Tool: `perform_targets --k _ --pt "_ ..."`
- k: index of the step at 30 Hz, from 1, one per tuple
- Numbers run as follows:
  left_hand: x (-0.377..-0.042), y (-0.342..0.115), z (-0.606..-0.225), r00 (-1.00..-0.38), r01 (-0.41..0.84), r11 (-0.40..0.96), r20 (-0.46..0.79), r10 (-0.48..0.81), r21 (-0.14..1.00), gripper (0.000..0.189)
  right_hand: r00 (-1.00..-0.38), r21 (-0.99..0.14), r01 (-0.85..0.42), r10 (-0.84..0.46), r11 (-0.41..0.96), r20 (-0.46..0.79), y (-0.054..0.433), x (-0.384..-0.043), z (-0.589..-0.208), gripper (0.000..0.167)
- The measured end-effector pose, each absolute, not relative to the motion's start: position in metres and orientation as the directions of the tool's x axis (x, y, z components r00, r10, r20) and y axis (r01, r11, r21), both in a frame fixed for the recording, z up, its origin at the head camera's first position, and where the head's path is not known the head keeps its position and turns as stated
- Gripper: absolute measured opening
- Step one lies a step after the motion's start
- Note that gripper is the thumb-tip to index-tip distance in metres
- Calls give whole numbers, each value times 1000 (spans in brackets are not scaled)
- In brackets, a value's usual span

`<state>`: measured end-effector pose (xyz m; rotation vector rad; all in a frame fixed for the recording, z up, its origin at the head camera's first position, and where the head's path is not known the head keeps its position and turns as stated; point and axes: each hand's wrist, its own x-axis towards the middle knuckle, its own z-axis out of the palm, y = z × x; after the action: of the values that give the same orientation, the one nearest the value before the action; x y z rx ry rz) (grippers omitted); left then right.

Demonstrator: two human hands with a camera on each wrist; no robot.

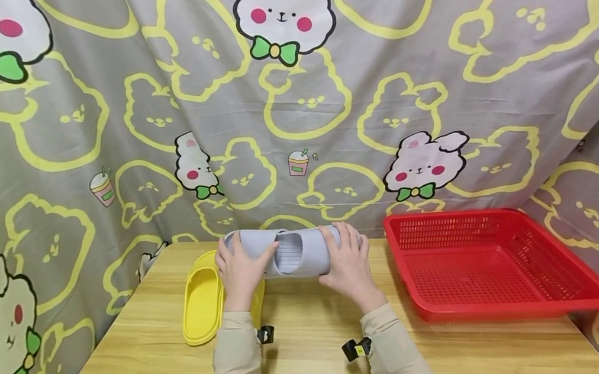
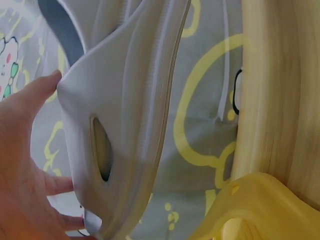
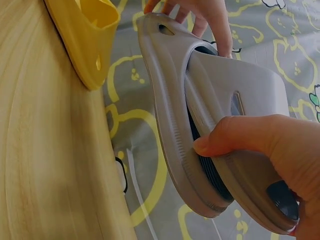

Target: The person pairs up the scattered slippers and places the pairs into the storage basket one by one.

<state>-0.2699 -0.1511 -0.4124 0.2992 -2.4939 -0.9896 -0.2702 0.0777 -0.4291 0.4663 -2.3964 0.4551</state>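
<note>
A pair of light grey slippers (image 1: 313, 254) is held up over the back of the table, one slipper tucked into the other. My left hand (image 1: 242, 269) grips the left end, its thumb on the upper and its fingers around the far side. At the right end, my right hand (image 1: 350, 263) holds the other slipper. In the right wrist view, that hand's thumb presses on the sole edge where the two slippers (image 3: 167, 115) overlap. Below and left of the grey pair, a yellow slipper (image 1: 203, 305) lies on the table; a second yellow slipper is partly hidden by my left forearm.
A red perforated plastic basket (image 1: 494, 309) stands on the right of the wooden table (image 1: 314, 352). Grey patterned curtain (image 1: 324, 107) hangs directly behind the table and along its sides. Black camera mounts (image 1: 356, 349) sit on both wrists.
</note>
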Motion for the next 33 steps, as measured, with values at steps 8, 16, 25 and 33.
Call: perform_targets --k 8,16,25,33 --pt "-271 -159 -414 -925 14 732 288 -250 682 110 -757 -233 -426 -203 874 621 82 -270 -426 109" --pt "-274 -165 -418 -951 111 764 291 -104 636 107 -788 -244 -401 -197 883 583 92 -273 -424 110" --pt "-275 -167 -420 -956 177 778 293 -10 603 112 -789 -243 -410 -208 879 578 101 -273 -422 109" --pt "-274 -170 -423 -950 228 791 307 54 567 121 -794 -239 -425 -232 873 563 107 -274 -422 108"
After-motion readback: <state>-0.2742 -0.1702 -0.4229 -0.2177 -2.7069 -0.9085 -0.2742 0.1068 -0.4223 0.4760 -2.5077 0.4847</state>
